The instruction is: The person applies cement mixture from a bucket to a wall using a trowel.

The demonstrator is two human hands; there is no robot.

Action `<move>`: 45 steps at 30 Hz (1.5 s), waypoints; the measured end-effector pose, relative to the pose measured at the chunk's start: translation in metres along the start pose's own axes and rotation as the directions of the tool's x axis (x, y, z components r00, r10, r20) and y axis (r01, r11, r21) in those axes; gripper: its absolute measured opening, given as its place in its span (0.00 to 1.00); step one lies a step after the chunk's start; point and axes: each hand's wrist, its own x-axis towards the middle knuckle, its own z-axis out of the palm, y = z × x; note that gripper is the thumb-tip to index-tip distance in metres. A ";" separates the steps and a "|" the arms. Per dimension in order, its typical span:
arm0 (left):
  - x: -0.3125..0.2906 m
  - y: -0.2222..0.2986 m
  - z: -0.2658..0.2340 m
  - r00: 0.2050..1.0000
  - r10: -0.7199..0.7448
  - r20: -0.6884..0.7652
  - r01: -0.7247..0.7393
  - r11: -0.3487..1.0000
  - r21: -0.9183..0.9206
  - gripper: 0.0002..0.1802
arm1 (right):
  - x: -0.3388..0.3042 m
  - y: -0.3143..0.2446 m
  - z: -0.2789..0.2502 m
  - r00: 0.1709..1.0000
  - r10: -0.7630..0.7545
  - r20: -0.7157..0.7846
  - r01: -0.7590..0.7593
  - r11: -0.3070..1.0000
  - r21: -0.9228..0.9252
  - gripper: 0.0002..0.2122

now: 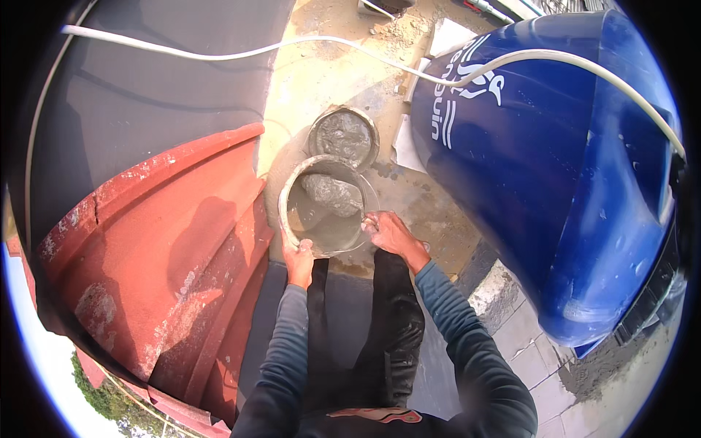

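A round bucket [284, 208] stands in front of me, tilted so that I look into it. Inside sits a wet grey lump of mortar [332, 193] above a smoother, soupy layer. My left hand [298, 261] grips the near left of its rim, thumb on top. At the right side of the rim, my right hand [392, 235] is closed; whether it holds the rim itself or the thin handle there is hard to make out. Just beyond is a second bucket [375, 139], also with wet grey mortar in it.
Red roof tiles [212, 241] slope along the left, below a dark grey wall [168, 87]. On the right lies a large blue tank [526, 168]. A white hose [321, 39] crosses the far side and runs over the tank. Grey paving [533, 365] shows at lower right.
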 end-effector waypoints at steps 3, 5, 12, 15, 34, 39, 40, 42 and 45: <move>-0.059 0.023 -0.001 0.998 0.063 0.022 -0.065 0.996 0.057 0.42 | -0.059 -0.036 -0.001 0.996 -0.053 -0.072 0.046 0.994 -0.103 0.12; -0.101 0.022 -0.008 0.983 0.168 0.074 -0.172 0.984 0.044 0.41 | -0.122 -0.063 -0.013 0.995 -0.033 -0.099 0.015 0.985 -0.172 0.12; -0.202 0.064 -0.024 0.928 0.203 0.313 -0.194 0.979 -0.060 0.48 | -0.229 -0.104 -0.034 0.823 -0.411 -0.393 0.026 0.718 -0.696 0.10; -0.246 0.096 -0.016 0.919 0.173 0.355 -0.160 0.985 -0.067 0.49 | -0.280 -0.145 -0.040 0.925 -0.230 -0.302 -0.005 0.789 -0.614 0.10; -0.363 0.109 0.002 0.608 0.337 0.719 -0.548 0.833 0.073 0.45 | -0.513 -0.174 -0.094 0.902 -0.104 -0.418 -0.092 0.901 -0.423 0.09; -0.367 0.095 0.029 0.484 0.348 0.803 -0.636 0.770 0.050 0.43 | -0.546 -0.141 -0.112 0.792 0.066 -0.608 -0.316 0.895 -0.315 0.09; -0.392 0.104 0.032 0.515 0.301 0.802 -0.599 0.796 0.086 0.43 | -0.559 -0.136 -0.113 0.742 0.110 -0.661 -0.355 0.901 -0.249 0.09; -0.434 0.119 0.039 0.558 0.169 0.812 -0.549 0.809 0.209 0.45 | -0.578 -0.128 -0.111 0.649 0.075 -0.757 -0.381 0.893 -0.238 0.09; -0.479 0.120 0.062 0.472 0.073 0.878 -0.643 0.710 0.286 0.42 | -0.584 -0.098 -0.084 0.646 0.088 -0.758 -0.352 0.916 -0.194 0.09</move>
